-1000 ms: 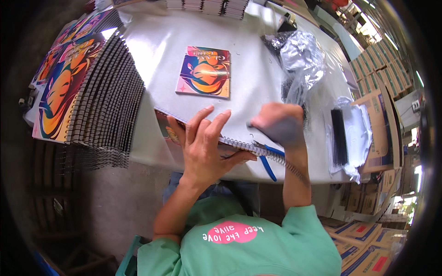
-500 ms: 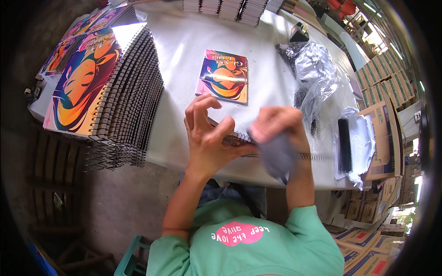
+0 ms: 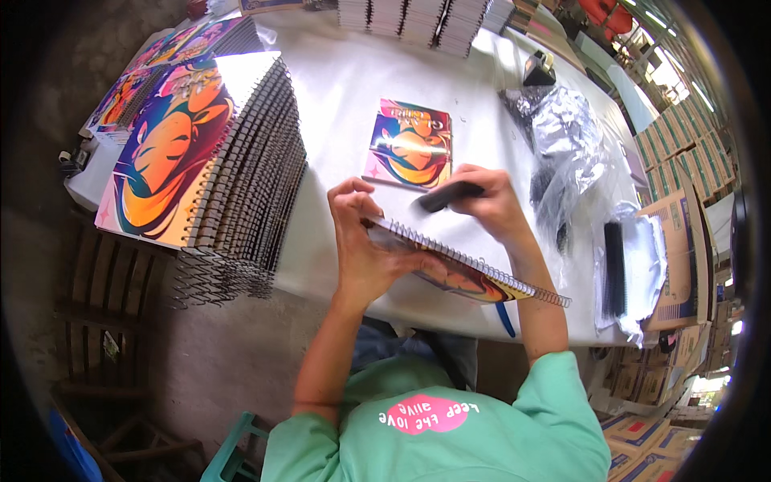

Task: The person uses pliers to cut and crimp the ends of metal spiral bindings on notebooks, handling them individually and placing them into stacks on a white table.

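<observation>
My left hand (image 3: 361, 249) grips the left end of a spiral notebook (image 3: 474, 283), its thumb across the colourful cover and its fingers behind. The notebook is tilted with its coil edge upward, and loose coil (image 3: 552, 298) sticks out past its right end, near my right forearm. Just above the coil, my right hand (image 3: 490, 205) is closed on a black hand tool (image 3: 450, 196), whose tip is blurred; its exact kind is unclear. Flat on the table beyond lie loose cover sheets (image 3: 410, 145) with the same artwork.
A tall stack of spiral notebooks (image 3: 241, 169) stands at left, coils hanging past the table edge. More bound books (image 3: 409, 20) line the far side. Clear plastic bags (image 3: 566, 128), black coils (image 3: 613, 269) and a carton (image 3: 675, 257) are at right. A blue strip (image 3: 505, 319) shows below the notebook.
My right hand has lifted off the coil with the dark tool, which has swung up from below the hand. More of the notebook's cover and coil shows. The whole view has shifted slightly.
</observation>
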A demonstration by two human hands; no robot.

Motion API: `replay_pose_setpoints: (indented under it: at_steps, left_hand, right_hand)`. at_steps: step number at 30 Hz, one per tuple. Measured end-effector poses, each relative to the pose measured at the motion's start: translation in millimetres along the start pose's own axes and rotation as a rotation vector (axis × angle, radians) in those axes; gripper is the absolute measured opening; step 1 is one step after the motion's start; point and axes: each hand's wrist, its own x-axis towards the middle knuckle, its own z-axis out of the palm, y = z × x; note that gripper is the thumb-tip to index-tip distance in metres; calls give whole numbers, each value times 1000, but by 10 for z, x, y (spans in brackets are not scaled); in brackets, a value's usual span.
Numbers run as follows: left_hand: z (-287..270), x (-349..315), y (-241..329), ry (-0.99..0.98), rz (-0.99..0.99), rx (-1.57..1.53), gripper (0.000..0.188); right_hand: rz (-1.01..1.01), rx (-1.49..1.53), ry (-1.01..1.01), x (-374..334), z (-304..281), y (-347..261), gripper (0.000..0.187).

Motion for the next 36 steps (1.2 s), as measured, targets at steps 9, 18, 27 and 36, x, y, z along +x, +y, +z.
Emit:
replay_pose_setpoints:
  at_steps: [9,18,27,36]
  left_hand:
    - [-38,52,-116,-57,-110,-62,91]
    - [-127,59,63,-73,-459,-313,40]
    - [-61,-107,328,246,-103,-164,23]
    - [113,-257,389,299,297,8,33]
  right_hand:
    - [-201,-106,-213,155,333,-277,24]
    - [94,-1114,125,-635,-399,438,59]
    - [549,-1385,525,-2063,388,209,55]
    - [-121,-920,391,-1166,781,-976,46]
